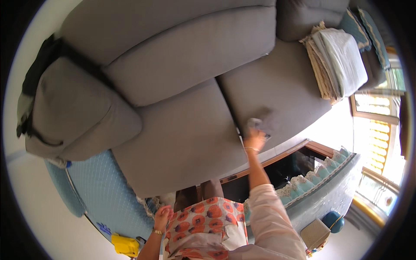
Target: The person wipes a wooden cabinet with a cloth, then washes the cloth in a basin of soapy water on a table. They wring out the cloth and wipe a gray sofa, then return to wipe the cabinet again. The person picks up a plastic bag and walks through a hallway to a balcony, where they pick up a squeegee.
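My right hand [255, 141] reaches out over the grey sofa's right seat cushion [282, 84], close to the gap between the two seats. It grips a small grey handheld object [254, 123], blurred by motion, whose exact kind I cannot make out. The object is at or just above the cushion fabric. My left hand [164, 214] hangs low beside my fruit-print apron [198, 221], fingers partly curled, with nothing visible in it. The left seat cushion [182, 136] lies before me.
Folded blankets [338, 61] and blue cushions [356, 31] sit at the sofa's right end. A dark-topped table [302, 159] with a lace-trimmed cover [325, 182] stands close on my right. A blue-covered seat [100, 185] and yellow item [125, 245] are at left.
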Tool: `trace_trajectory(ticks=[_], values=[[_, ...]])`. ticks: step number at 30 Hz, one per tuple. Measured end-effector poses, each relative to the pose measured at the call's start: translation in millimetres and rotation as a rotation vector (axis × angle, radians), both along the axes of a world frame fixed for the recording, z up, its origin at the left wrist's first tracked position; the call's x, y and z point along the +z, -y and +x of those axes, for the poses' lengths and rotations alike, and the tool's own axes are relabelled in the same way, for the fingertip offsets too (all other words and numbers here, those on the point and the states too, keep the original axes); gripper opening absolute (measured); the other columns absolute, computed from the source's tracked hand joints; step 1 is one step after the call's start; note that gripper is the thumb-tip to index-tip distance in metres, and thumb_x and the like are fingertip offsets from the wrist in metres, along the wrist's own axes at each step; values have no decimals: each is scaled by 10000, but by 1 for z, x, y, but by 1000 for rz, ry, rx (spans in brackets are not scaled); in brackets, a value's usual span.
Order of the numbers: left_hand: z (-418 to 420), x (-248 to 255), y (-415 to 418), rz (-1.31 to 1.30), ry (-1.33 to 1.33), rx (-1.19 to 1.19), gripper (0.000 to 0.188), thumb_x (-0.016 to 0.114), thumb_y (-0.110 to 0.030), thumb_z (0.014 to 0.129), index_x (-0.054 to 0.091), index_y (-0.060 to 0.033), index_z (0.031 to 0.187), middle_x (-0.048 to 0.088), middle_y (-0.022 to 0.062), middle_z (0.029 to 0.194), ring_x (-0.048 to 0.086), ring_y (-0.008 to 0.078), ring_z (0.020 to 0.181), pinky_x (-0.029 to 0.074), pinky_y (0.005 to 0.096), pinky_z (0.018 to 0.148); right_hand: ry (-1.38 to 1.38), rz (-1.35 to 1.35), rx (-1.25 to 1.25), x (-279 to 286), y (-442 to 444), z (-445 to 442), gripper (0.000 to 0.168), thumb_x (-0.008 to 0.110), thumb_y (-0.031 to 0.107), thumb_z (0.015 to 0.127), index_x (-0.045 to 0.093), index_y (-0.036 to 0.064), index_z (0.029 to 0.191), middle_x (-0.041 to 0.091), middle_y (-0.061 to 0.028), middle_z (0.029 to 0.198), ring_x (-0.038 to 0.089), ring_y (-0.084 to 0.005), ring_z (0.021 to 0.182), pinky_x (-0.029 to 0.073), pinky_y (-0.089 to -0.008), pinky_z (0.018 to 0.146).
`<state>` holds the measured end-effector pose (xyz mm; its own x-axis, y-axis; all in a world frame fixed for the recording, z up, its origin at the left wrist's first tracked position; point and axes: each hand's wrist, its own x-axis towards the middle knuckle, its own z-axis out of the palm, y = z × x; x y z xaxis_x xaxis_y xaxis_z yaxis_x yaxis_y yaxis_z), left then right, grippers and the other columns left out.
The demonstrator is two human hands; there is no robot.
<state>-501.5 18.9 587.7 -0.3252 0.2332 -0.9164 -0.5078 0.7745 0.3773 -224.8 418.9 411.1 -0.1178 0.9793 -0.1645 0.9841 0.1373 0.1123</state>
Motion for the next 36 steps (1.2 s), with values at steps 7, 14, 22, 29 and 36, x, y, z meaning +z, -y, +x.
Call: trace_trajectory(ticks=[7, 14, 22, 29, 36], values=[[-18, 17, 80, 75, 10, 99, 213, 501, -158, 902, 560, -41, 1070, 623, 77, 939, 603, 149, 794, 509, 278, 695, -444, -875, 1068, 56, 227, -265, 211, 590, 201, 757, 646, 237, 958, 512, -51, 1115, 484, -293, 1073, 404, -435, 902], [-41, 27, 144, -32, -154, 419, 179, 523, -160, 883, 577, -70, 1028, 628, 68, 867, 600, 140, 688, 492, 254, 605, -745, -408, 2100, 96, 318, -357, 125, 579, 203, 712, 651, 258, 799, 508, 41, 1029, 477, -212, 1023, 388, -329, 821], [3, 9, 107, -113, -153, 435, 150, 542, -96, 862, 581, -53, 1000, 629, 46, 814, 598, 136, 698, 492, 259, 613, -405, -328, 918, 4, 36, -332, 306, 579, 166, 734, 572, 158, 1040, 545, -100, 998, 538, -289, 875, 463, -396, 740], [-32, -3, -252, 326, -729, -786, 338, 605, -181, 799, 550, -80, 1117, 614, 108, 994, 612, 244, 849, 483, 338, 763, -233, -711, -77, 29, -113, -66, 451, 539, 297, 776, 465, 72, 1160, 390, -179, 1246, 504, -380, 1062, 438, -427, 880], [-48, 61, -645, 374, -1294, -1468, 684, 816, -237, 527, 417, -114, 1069, 490, 105, 1020, 529, 309, 931, 493, 400, 703, -411, -980, -202, 77, -86, 192, 472, 621, 342, 660, 609, 3, 989, 612, -214, 986, 587, -338, 912, 459, -397, 795]])
